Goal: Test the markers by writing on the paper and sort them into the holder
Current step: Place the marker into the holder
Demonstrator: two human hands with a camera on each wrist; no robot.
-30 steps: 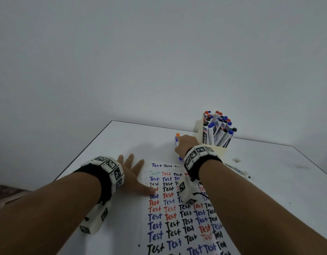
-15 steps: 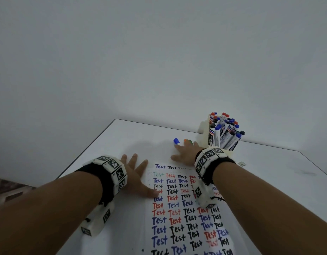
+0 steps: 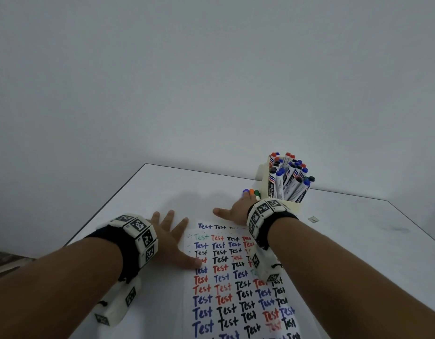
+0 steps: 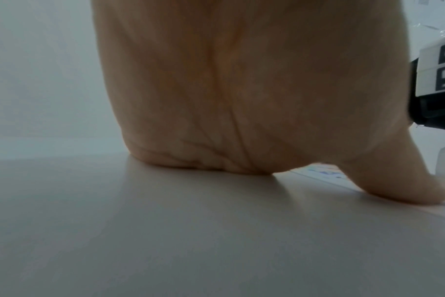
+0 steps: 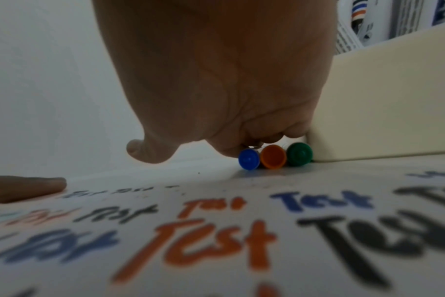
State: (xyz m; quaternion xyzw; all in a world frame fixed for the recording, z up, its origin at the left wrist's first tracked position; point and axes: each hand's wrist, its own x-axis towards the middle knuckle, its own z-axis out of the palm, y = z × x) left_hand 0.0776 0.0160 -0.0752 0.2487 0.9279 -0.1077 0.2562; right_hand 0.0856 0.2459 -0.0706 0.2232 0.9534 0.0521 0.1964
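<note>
A white paper [image 3: 236, 289] covered with rows of the word "Test" in several colours lies on the table. My left hand [image 3: 170, 238] rests flat at its left edge, fingers spread, the thumb [image 4: 394, 186] on the sheet. My right hand [image 3: 236, 210] lies beyond the top of the paper, thumb stretched left. Its fingers rest on three markers lying side by side, with blue [image 5: 248, 159], orange [image 5: 273, 156] and green [image 5: 299, 154] caps. The green one touches the cream holder [image 5: 381, 120], which is packed with several upright markers [image 3: 287, 177].
The white table [image 3: 358, 241] ends at a dark far edge close behind the holder, in front of a plain wall. A small scrap [image 3: 313, 219] lies to the right of the holder. A left finger [image 5: 26, 188] lies on the paper's top corner.
My right hand uncurled from the marker it gripped and slid right. It now lies flat over the three markers beside the holder. The left hand stayed put.
</note>
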